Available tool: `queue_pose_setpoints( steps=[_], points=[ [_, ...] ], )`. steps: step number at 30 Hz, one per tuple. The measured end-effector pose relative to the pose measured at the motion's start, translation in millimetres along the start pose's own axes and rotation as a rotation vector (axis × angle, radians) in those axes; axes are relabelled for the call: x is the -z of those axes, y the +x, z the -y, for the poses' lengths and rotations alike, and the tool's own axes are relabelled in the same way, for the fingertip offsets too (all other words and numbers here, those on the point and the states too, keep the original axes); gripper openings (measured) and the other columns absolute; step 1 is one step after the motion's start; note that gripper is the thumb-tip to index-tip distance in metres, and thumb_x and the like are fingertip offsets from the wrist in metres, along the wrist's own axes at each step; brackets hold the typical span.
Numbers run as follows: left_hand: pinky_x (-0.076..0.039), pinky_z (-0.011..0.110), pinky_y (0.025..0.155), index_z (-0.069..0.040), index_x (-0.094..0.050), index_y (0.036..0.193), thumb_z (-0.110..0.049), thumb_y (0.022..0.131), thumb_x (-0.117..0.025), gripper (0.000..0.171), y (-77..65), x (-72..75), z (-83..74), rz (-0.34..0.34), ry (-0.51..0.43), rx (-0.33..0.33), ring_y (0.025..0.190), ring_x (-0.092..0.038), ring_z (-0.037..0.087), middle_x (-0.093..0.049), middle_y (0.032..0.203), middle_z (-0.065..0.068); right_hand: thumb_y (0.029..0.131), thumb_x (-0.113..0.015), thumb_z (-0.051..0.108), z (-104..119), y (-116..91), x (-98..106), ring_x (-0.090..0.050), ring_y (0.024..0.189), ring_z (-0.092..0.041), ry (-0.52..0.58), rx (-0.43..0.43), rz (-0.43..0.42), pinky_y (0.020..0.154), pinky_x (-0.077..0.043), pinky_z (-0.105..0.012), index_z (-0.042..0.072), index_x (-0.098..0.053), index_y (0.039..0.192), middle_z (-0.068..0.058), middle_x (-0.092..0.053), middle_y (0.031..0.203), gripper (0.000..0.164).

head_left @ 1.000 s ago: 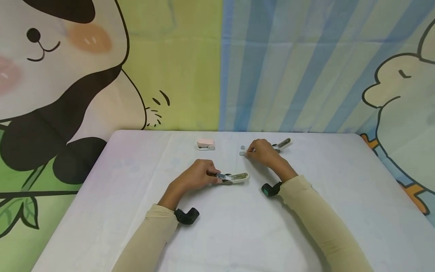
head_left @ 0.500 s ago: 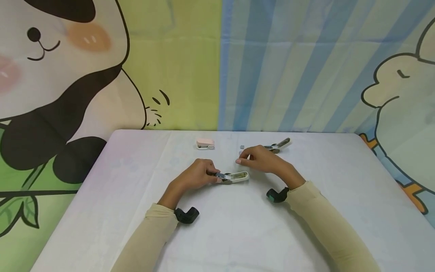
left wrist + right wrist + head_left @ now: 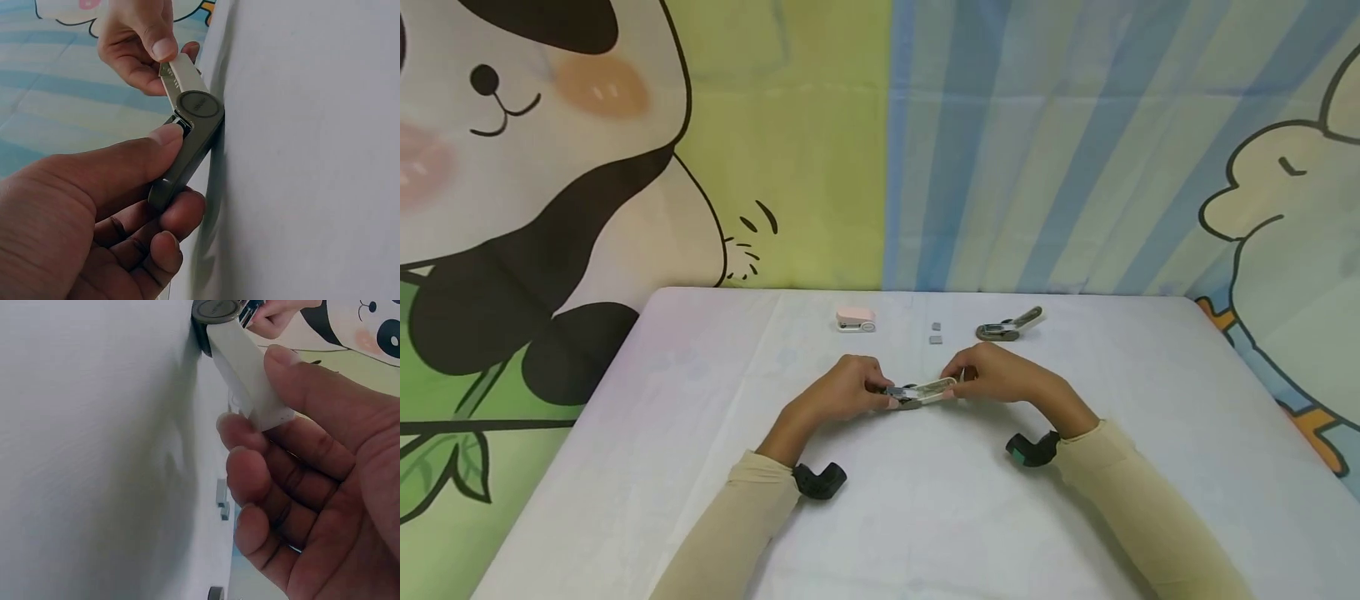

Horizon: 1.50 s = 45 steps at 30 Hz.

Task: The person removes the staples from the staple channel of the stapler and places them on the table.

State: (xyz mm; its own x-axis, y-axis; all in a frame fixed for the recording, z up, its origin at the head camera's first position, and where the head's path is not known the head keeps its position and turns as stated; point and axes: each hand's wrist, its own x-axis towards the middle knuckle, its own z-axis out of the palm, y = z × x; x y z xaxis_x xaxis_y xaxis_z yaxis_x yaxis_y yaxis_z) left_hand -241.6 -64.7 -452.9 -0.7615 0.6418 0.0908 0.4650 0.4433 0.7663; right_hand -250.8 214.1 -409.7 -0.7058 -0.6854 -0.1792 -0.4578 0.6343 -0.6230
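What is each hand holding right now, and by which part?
The left hand pinches the opened grey-and-white stapler by its dark grey base; the right hand pinches the free end of its white handle.

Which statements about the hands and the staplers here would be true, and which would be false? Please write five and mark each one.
1. The left hand grips the dark base of the held stapler; the right hand holds its white arm. True.
2. The held stapler is folded shut. False: its white arm is swung wide open.
3. A pink stapler and two small grey pieces lie on the table. True.
4. In the head view, the grey pieces are left of the pink stapler. False: right of it.
5. Both hands touch the pink stapler. False: neither does.
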Motion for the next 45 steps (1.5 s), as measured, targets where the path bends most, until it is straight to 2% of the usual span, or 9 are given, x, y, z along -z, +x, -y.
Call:
queue_pose_setpoints(
  steps=[4, 11, 14, 18, 23, 28, 35, 40, 45],
  points=[
    [-0.044, 0.025, 0.060, -0.005, -0.078, 0.096, -0.013, 0.082, -0.079, 0.016, 3.7, -7.1, -5.0, 0.066, -0.014, -0.025, 0.069, -0.053, 0.011, -0.059, 0.075, -0.005, 0.091, -0.071, 0.024, -4, -14, 0, -0.056, 0.066, -0.012, -0.001, 0.032, 0.002, 0.059, -0.047, -0.027, 0.007, -0.073, 0.106, 0.008, -0.064, 0.081, 0.022],
    [-0.043, 0.023, 0.056, -0.009, -0.080, 0.092, -0.017, 0.081, -0.080, 0.014, 10.9, -17.5, -18.7, 0.176, -0.071, -0.052, 0.066, -0.052, 0.009, -0.062, 0.074, -0.006, 0.089, -0.073, 0.024, -3, -32, 9, -0.054, 0.066, -0.009, 0.026, 0.001, 0.106, 0.061, -0.046, -0.026, 0.010, -0.074, 0.102, 0.009, -0.065, 0.081, 0.019],
    [-0.044, 0.023, 0.058, -0.011, -0.079, 0.093, -0.017, 0.082, -0.080, 0.013, 13.8, -23.4, -20.7, 0.174, -0.071, -0.059, 0.068, -0.054, 0.009, -0.062, 0.075, -0.007, 0.088, -0.073, 0.022, -2, -37, 15, -0.053, 0.066, -0.009, 0.011, -0.010, 0.121, 0.060, -0.046, -0.026, 0.009, -0.074, 0.102, 0.009, -0.064, 0.081, 0.019],
    [-0.045, 0.025, 0.062, -0.012, -0.080, 0.094, -0.016, 0.082, -0.080, 0.013, 23.1, -30.7, -20.0, 0.136, -0.075, -0.060, 0.072, -0.056, 0.011, -0.062, 0.075, -0.007, 0.089, -0.072, 0.020, -4, -44, 25, -0.054, 0.067, -0.011, -0.011, -0.048, 0.111, 0.060, -0.046, -0.026, 0.006, -0.073, 0.104, 0.008, -0.064, 0.080, 0.020],
    [-0.045, 0.025, 0.066, -0.010, -0.079, 0.094, -0.017, 0.084, -0.079, 0.013, 42.6, -33.8, -22.8, 0.126, -0.043, -0.048, 0.077, -0.055, 0.011, -0.061, 0.079, -0.007, 0.092, -0.069, 0.020, -11, -51, 37, -0.057, 0.072, -0.012, -0.049, -0.070, 0.083, 0.063, -0.047, -0.028, 0.003, -0.071, 0.110, 0.007, -0.065, 0.084, 0.025],
    [-0.045, 0.024, 0.066, -0.007, -0.078, 0.096, -0.017, 0.088, -0.074, 0.014, 69.5, -40.3, -29.8, 0.143, 0.004, -0.056, 0.078, -0.054, 0.010, -0.060, 0.084, -0.005, 0.093, -0.068, 0.021, -19, -61, 50, -0.059, 0.077, -0.014, -0.080, -0.138, 0.045, 0.067, -0.049, -0.030, 0.001, -0.070, 0.112, 0.005, -0.066, 0.088, 0.027],
    [-0.045, 0.021, 0.074, -0.006, -0.075, 0.107, -0.020, 0.092, -0.069, 0.021, 105.7, -54.8, -46.8, 0.169, 0.180, -0.119, 0.085, -0.056, 0.008, -0.061, 0.091, -0.003, 0.093, -0.067, 0.022, -34, -79, 70, -0.061, 0.081, -0.014, -0.171, -0.219, -0.016, 0.069, -0.050, -0.034, -0.001, -0.068, 0.115, 0.002, -0.067, 0.094, 0.032],
    [-0.045, 0.021, 0.079, -0.006, -0.075, 0.108, -0.018, 0.093, -0.068, 0.021, 127.5, -62.2, -53.5, 0.153, 0.190, -0.124, 0.093, -0.059, 0.009, -0.068, 0.100, -0.001, 0.094, -0.066, 0.019, -46, -86, 76, -0.063, 0.080, -0.016, -0.217, -0.281, -0.076, 0.068, -0.050, -0.034, -0.001, -0.067, 0.119, -0.005, -0.067, 0.100, 0.032],
    [-0.039, 0.024, 0.068, -0.008, -0.075, 0.091, -0.017, 0.094, -0.067, 0.013, 140.1, -64.7, -50.9, 0.129, 0.232, -0.099, 0.074, -0.050, 0.010, -0.063, 0.079, 0.000, 0.094, -0.066, 0.015, -54, -80, 74, -0.061, 0.077, -0.018, -0.226, -0.332, -0.137, 0.067, -0.050, -0.036, -0.002, -0.066, 0.121, -0.012, -0.067, 0.107, 0.032]
  ],
)
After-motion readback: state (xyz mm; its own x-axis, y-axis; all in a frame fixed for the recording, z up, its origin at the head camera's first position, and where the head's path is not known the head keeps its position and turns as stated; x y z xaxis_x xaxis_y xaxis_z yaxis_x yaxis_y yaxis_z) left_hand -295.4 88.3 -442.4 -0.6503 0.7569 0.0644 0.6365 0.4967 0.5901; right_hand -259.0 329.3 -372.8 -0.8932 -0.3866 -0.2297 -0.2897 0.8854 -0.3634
